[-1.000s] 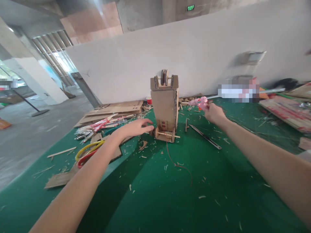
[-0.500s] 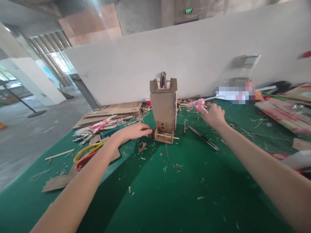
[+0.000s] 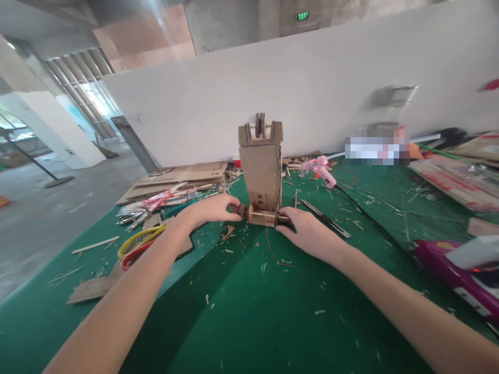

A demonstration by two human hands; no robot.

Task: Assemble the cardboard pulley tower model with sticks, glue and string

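A tall cardboard tower stands upright on the table, with a cardboard pulley wheel on a stick at its top. At its foot, a thin wooden stick runs crosswise through a small cardboard frame. My left hand has its thumb and fingers closed around the small round cardboard wheel at the stick's left end. On the other side, my right hand pinches the stick's right end, close against the frame; its fingertips are partly hidden. A thin red string trails from the stick onto the table.
Right of the tower lie a utility knife and a pink glue gun with a black cord. A purple device sits at far right. Yellow-and-red-handled scissors, cardboard sheets and scraps lie left.
My right hand has left the pink glue gun, which now rests on the table, and has come left and nearer to the tower's foot. My left hand stays at the wheel.
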